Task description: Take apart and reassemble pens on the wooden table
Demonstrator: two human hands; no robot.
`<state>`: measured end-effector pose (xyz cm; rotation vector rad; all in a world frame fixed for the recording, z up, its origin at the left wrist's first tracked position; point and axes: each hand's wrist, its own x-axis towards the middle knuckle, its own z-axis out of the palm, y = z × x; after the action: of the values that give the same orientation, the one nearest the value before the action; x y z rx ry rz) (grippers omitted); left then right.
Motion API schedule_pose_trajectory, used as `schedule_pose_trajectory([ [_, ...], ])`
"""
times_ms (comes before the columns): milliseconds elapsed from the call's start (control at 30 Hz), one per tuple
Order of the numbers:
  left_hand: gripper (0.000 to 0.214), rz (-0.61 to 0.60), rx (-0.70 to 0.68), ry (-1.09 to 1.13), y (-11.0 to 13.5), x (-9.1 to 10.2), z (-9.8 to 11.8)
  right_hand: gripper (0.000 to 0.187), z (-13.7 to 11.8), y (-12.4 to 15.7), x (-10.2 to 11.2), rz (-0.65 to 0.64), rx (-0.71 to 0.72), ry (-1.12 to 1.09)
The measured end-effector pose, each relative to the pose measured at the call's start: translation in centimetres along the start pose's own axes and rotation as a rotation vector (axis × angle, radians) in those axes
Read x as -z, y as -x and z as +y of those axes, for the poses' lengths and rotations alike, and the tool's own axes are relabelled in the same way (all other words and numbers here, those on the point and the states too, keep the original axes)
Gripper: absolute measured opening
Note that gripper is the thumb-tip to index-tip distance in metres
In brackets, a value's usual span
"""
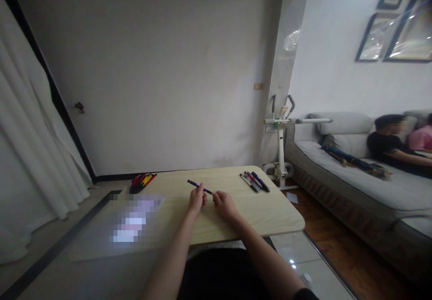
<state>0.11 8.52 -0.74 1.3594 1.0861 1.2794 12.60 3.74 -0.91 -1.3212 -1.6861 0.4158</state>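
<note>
A dark blue pen (193,183) is held between both hands over the middle of the light wood table (175,228). My left hand (197,199) is closed around its middle, and the far end sticks out to the upper left. My right hand (225,204) pinches the pen's near end, at the right. Further right on the table lies a group of several pens (254,182) in black, white, grey and blue. At the far left corner several red, yellow and black pens (143,180) lie together on something dark.
A blurred, bright patch (135,221) covers the table's left part. Behind the table is a plain wall (168,75). White exercise equipment (281,147) stands past the right corner. On the grey sofa (337,165) at right are two people (388,142). A white curtain (30,124) hangs left.
</note>
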Motion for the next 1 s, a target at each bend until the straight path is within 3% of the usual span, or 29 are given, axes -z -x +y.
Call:
schedule_pose_trajectory([
  [633, 0.048, -0.002, -0.002, 0.071, 0.15, 0.14, 0.29, 0.032, -0.76, 0.29, 0.1, 0.058, 0.012, 0.065],
  [1000, 0.045, 0.016, 0.01, 0.108, 0.2, -0.13, 0.2, 0.032, -0.65, 0.03, 0.47, 0.014, -0.086, -0.098],
])
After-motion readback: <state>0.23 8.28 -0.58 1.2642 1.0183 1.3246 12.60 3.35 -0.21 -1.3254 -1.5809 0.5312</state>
